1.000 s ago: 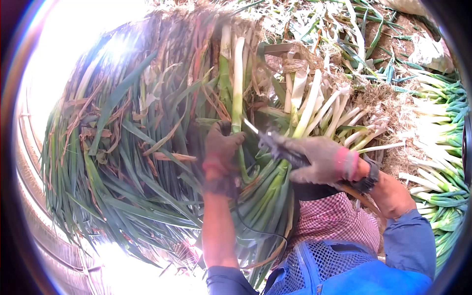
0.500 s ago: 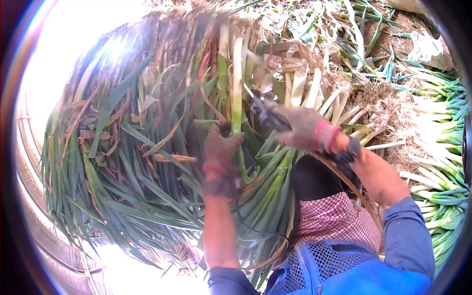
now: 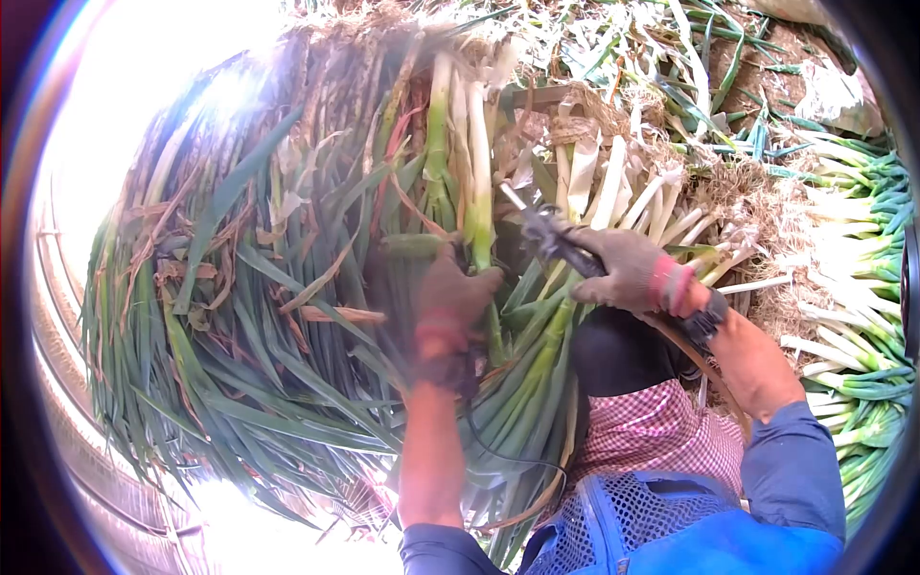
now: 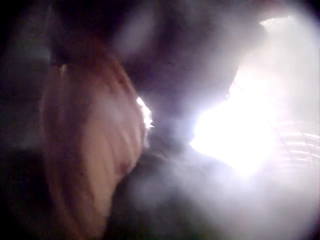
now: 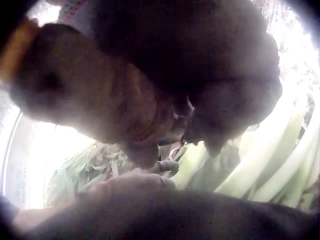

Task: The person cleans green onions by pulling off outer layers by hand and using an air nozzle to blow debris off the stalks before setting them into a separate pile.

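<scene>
In the head view my gloved left hand (image 3: pixel 458 295) grips a long green onion (image 3: pixel 481 172) low on its stalk, its white end pointing up and away. To the right, my gloved right hand (image 3: pixel 628 270) is wrapped around a black air gun (image 3: pixel 561 240) with a slim metal nozzle. The nozzle tip points toward the onion's pale shaft, a little to its right. A brown hose (image 3: pixel 707 369) trails down from that hand. The left wrist view is mostly blur and glare. Dark glove fingers (image 5: pixel 120 95) fill the right wrist view, with pale stalks (image 5: pixel 265 165) behind them.
A big heap of untrimmed green onions (image 3: pixel 259 259) covers the left side. Pale-shafted onions (image 3: pixel 609 187) lie just beyond the right hand. At far right is a row of onions (image 3: pixel 862 316) with white shafts. Dry roots and leaf scraps (image 3: pixel 652 67) litter the ground behind.
The right hand first moved up along the onion with the air gun, then back right and slightly down. The left hand and the held onion have shifted a little to the right.
</scene>
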`<state>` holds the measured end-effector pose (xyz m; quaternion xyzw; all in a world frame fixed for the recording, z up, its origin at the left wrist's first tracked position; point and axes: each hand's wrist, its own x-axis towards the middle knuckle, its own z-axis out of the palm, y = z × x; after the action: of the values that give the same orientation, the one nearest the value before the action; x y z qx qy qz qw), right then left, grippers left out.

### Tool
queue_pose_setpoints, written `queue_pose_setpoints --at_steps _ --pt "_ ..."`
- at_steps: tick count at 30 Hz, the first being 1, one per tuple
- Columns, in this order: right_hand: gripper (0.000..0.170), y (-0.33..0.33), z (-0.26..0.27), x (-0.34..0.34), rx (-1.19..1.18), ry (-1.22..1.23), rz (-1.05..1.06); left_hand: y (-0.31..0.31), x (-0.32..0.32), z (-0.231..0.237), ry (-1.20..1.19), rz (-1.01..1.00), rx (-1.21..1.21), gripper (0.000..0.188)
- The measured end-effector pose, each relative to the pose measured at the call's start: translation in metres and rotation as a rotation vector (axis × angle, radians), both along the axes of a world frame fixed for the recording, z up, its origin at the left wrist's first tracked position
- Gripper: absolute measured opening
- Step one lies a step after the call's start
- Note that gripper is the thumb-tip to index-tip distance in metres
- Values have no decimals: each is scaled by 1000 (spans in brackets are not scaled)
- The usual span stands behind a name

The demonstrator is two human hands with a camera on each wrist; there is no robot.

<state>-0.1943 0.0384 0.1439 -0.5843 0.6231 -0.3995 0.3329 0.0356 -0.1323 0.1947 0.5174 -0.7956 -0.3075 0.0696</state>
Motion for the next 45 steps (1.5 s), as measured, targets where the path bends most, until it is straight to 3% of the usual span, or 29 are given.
queue_pose_setpoints --at_steps 1,2,3,4,6,7,8,10,11,12,13,15,16,17,19,20,21,23,25,29,32,34,36,37,38,40,42,45 --pt "90 9 18 -9 175 7 -56 5 -7 5 -157 -27 -16 78" --pt "93 14 30 -13 351 14 -113 8 -9 2 -156 -27 -17 78" --pt "94 17 14 -14 142 -32 -169 12 -12 -2 -142 -81 72 81" --pt "94 19 13 -14 141 -32 -169 17 -16 -7 -130 -133 160 84" --pt "94 18 28 -14 166 -35 6 37 -26 -16 -100 -217 35 78" --pt "96 13 38 -14 183 -58 84 49 -35 -9 -221 -253 46 74" --pt "96 5 32 -13 184 -59 83 59 -44 -6 -343 -289 58 70" --pt "97 -17 14 -16 87 41 -60 68 -45 -29 -172 -541 -32 62" --pt "98 -29 30 -20 226 10 -98 76 -51 -20 -262 -606 -100 56" --pt "98 -39 24 -23 279 92 -138 74 -60 -7 -261 -607 -100 56" --pt "95 -43 11 -23 220 82 -129 66 -67 7 -242 -505 149 50" --pt "92 -44 -3 -23 160 66 -119 36 -61 5 -56 -505 227 32" --pt "93 -42 -5 -21 73 42 -107 13 -62 8 -177 -578 38 29" --pt "93 -41 -7 -18 -15 18 -96 -2 -63 19 -106 -456 -105 26" --pt "93 -43 7 -19 60 0 -120 -46 -61 16 -145 -249 -447 21" --pt "94 -45 12 -20 136 -15 -146 -71 -63 13 -143 -252 -448 21" --pt "95 -45 2 -16 47 -10 -130 -95 -63 9 -135 -283 -813 21" --pt "96 -45 8 -11 79 -15 -65 -109 -56 2 -125 -304 -1176 20" --pt "96 -44 13 -12 80 -40 -17 -110 -47 -5 -439 -241 -754 23" --pt "94 -35 1 -22 19 -117 -69 -79 -18 -27 -382 -293 -614 22" --pt "95 -34 0 -24 1 -255 -79 -44 -2 -4 -455 -435 -515 15" --pt "95 -42 -1 -20 -13 -210 -79 -39 2 18 -175 -389 -423 11" --pt "96 -56 4 -13 -44 -122 -78 -56 25 19 -222 -356 -308 17" --pt "97 -58 11 -16 119 -165 -43 -68 42 7 -68 -190 -140 20" --pt "97 -58 8 -14 126 -164 -39 -70 47 3 84 -19 28 23" --pt "98 -56 -1 -12 95 -204 -78 -69 56 -6 126 -12 8 25" --pt "99 -50 -15 -12 69 -213 -71 -51 41 20 593 232 213 20" --pt "97 -44 -7 -12 92 -265 -55 -58 48 60 649 335 244 20"
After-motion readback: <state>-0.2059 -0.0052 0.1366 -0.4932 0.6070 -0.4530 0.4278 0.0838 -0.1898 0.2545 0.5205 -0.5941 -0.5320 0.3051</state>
